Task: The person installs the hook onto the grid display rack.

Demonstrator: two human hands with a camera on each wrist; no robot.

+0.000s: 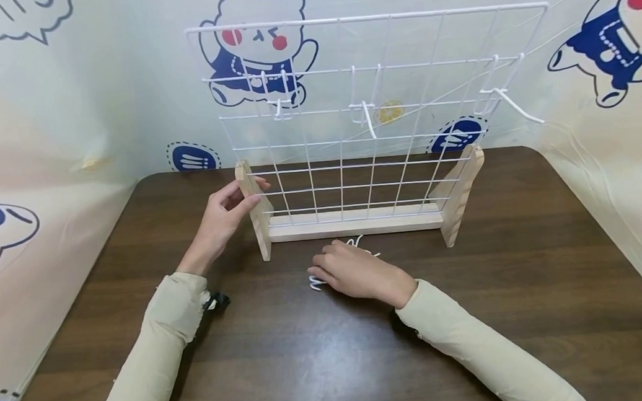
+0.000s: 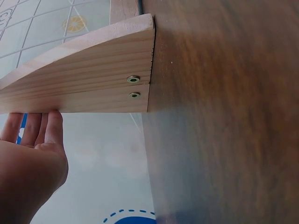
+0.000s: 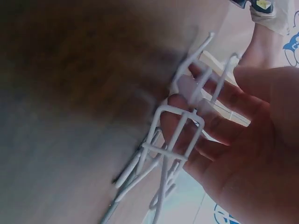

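Note:
A white wire grid rack (image 1: 339, 142) stands on light wooden side legs and a wooden crossbar. My left hand (image 1: 219, 223) grips the left wooden leg (image 1: 256, 211), thumb on the near side and fingers at its back edge. In the left wrist view, that leg (image 2: 107, 70) shows two metal bolts, and the fingers touch its edge. My right hand (image 1: 359, 269) reaches palm down over loose white wire hooks (image 1: 317, 283) on the table before the rack. The right wrist view shows its relaxed fingers against several white hooks (image 3: 173, 135), which overlap one another.
Three white hooks, among them the middle hook (image 1: 368, 119), hang in a row on the upper grid. The right wooden leg (image 1: 460, 197) stands on the brown table (image 1: 332, 361). Behind is a cartoon-printed cloth (image 1: 96, 104).

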